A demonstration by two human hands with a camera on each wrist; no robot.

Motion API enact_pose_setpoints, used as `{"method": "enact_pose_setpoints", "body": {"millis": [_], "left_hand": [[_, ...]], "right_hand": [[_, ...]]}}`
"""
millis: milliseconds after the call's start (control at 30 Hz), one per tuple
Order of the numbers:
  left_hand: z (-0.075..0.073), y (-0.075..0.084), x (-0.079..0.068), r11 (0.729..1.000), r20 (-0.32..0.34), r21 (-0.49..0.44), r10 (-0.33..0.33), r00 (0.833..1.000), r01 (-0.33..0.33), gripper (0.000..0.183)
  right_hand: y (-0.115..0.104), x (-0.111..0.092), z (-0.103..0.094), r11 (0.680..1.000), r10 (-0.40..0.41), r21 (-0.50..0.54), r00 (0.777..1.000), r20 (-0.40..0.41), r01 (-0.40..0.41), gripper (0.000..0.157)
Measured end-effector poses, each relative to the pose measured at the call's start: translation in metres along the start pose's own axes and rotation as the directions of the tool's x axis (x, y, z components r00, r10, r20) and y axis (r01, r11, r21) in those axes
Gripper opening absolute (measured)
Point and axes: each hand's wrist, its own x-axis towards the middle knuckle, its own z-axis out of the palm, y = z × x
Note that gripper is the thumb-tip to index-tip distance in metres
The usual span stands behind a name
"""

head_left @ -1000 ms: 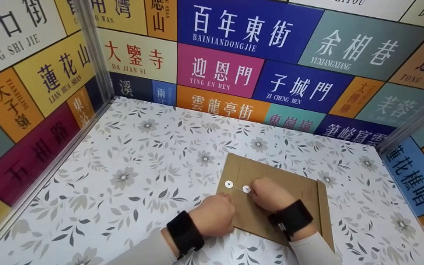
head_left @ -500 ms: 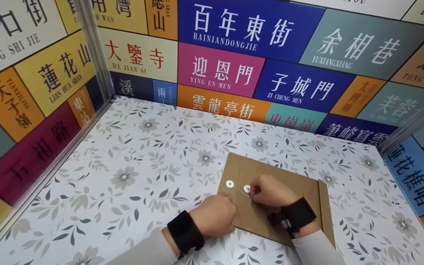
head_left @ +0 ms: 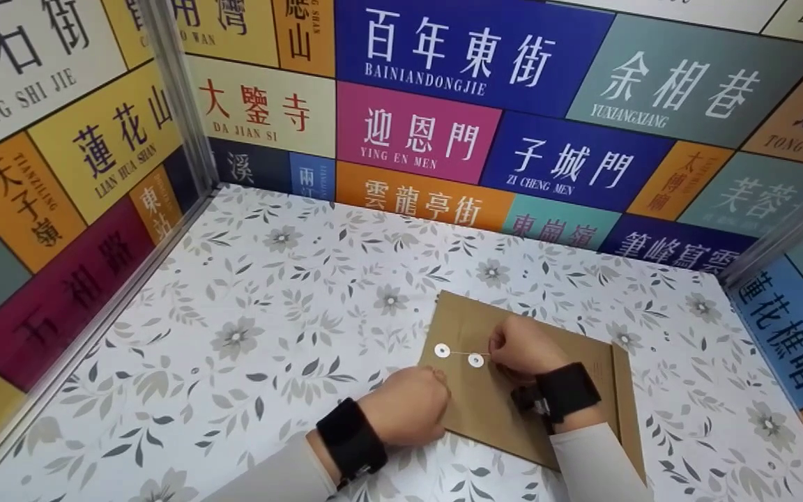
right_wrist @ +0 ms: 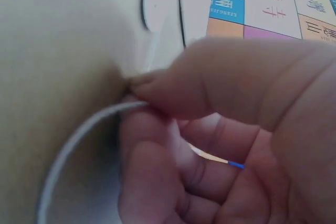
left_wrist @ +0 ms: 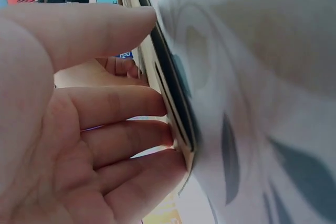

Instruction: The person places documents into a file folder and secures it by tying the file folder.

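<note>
A brown kraft string-tie envelope [head_left: 485, 411] lies on the table, tilted in the head view. Two white button discs sit on its face, a left disc [head_left: 442, 351] and a right disc [head_left: 475, 360]. A thin white string [right_wrist: 65, 148] runs from the left disc past the top of the right disc to my right hand [head_left: 527, 346]. Thumb and forefinger pinch the string close over the envelope. At the envelope's left edge is my left hand [head_left: 412, 408]. Its fairly straight fingers [left_wrist: 123, 103] press there, with the thumb reaching the same edge.
The table [head_left: 234, 279] has a white cloth with grey flowers and leaves. Printed panels with colourful street-name signs [head_left: 419, 132] stand along the back and both sides. A dark strap [head_left: 351, 443] is on each wrist.
My right hand has moved right with the string, which now passes the right disc's upper side. The envelope has shifted slightly right; my left hand has stayed almost still.
</note>
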Motion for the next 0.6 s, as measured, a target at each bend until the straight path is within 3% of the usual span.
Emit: {"method": "enact_pose_setpoints", "body": {"millis": [233, 600], "left_hand": [[0.000, -0.001, 0.000, 0.999, -0.008, -0.032, 0.002, 1.000, -0.003, 0.020], [0.001, 0.001, 0.002, 0.999, 0.014, -0.038, -0.012, 1.000, 0.013, 0.019]], "right_hand": [[-0.006, -0.010, -0.006, 0.998, -0.039, -0.035, 0.985, 0.168, 0.046, 0.027], [-0.005, -0.014, -0.008, 0.999, -0.023, 0.032, 0.960, 0.279, 0.015, 0.018]]}}
